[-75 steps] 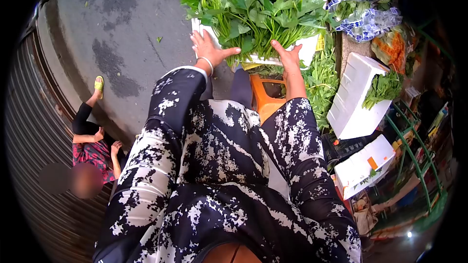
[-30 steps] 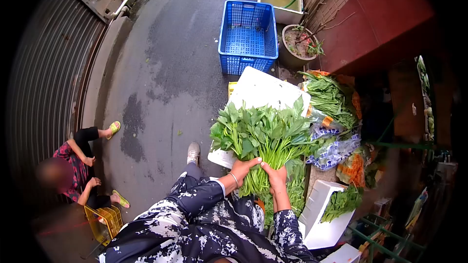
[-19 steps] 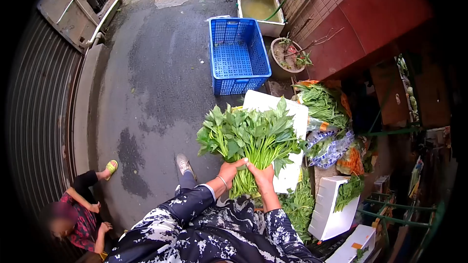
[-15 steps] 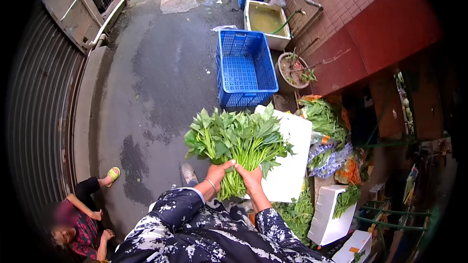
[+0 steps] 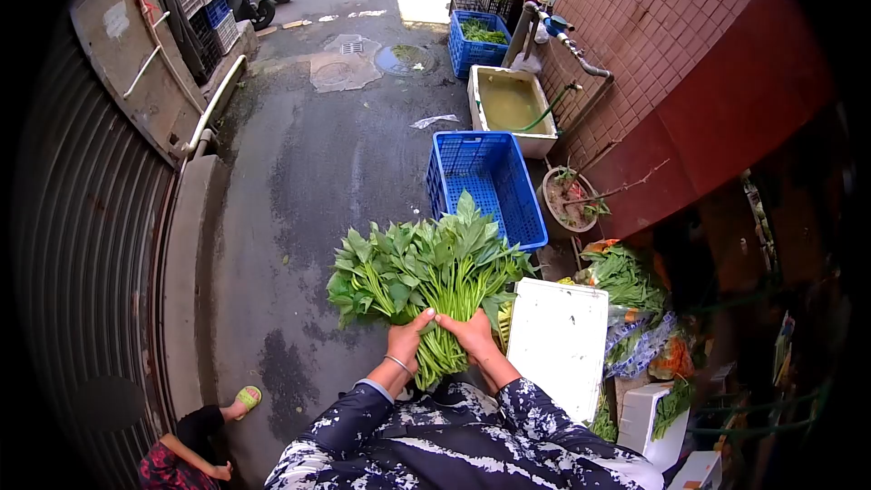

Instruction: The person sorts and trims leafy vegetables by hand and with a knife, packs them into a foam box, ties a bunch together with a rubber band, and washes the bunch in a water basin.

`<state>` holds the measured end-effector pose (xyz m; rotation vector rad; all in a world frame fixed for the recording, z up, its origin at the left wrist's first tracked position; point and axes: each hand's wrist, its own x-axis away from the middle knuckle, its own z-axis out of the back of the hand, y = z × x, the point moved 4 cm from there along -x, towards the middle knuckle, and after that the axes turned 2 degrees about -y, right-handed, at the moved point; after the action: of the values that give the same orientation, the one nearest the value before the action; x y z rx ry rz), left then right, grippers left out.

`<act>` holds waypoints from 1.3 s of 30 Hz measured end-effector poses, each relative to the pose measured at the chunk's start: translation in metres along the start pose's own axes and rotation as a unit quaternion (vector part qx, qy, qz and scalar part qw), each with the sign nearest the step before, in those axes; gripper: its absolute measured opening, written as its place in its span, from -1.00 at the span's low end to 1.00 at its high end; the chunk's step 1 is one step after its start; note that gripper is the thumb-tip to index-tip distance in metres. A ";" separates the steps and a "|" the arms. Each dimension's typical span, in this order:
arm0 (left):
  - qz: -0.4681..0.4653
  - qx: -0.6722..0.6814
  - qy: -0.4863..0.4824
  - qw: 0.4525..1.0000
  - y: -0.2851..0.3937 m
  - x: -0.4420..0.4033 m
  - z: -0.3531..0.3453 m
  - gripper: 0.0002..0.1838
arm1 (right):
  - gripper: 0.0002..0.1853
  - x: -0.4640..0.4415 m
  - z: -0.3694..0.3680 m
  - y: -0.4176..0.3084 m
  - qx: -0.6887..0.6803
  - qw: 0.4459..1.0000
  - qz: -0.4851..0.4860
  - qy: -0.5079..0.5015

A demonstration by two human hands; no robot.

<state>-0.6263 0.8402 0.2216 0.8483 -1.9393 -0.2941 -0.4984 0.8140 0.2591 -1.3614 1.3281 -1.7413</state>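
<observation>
A large bunch of leafy greens [image 5: 426, 263] is gripped at its stems between my two hands, leaves fanned out away from me. My left hand [image 5: 406, 342] wraps the stems from the left, a bracelet at its wrist. From the other side my right hand [image 5: 470, 336] closes round them, the thumbs meeting on top. The stem ends stick out below my hands. Just beyond the leaves stands a blue plastic crate [image 5: 531, 209], its visible inside holding nothing. To the right of the bunch lies a white foam board [image 5: 555, 336], apart from my hands.
A foam tub of murky water [image 5: 513, 102] and another blue crate [image 5: 474, 54] with greens stand beyond. A potted plant [image 5: 570, 200] is by the wall. Bagged greens [image 5: 626, 277] lie at right. A seated person's foot in a green sandal [image 5: 248, 396] is at lower left.
My view has tilted up, so the crate and board appear lower and more of the street shows. Both hands keep hold of the greens, which now overlap the crate's near side.
</observation>
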 end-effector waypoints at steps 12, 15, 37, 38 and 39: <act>-0.080 -0.037 0.061 0.994 0.186 -0.176 -0.088 -0.63 | -0.62 -0.256 -0.048 -0.113 -0.025 0.994 -0.006 -0.107; -0.097 0.015 0.061 0.993 0.228 -0.211 -0.114 -0.63 | -0.61 -0.305 -0.061 -0.168 -0.005 0.992 0.034 -0.122; -0.093 -0.223 -0.114 0.964 0.490 -0.587 -0.299 -0.59 | -0.58 -0.706 -0.087 -0.275 -0.219 0.969 0.058 0.095; -0.075 -0.237 -0.139 0.958 0.491 -0.601 -0.313 -0.59 | -0.58 -0.714 -0.078 -0.282 -0.225 0.964 0.063 0.124; -0.059 -0.245 -0.165 0.954 0.490 -0.613 -0.319 -0.58 | -0.59 -0.720 -0.074 -0.282 -0.224 0.960 0.071 0.152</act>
<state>-0.3889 1.6528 0.2237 0.6071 -1.9881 -0.9982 -0.2889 1.5617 0.2438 -1.2109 2.0359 -1.6600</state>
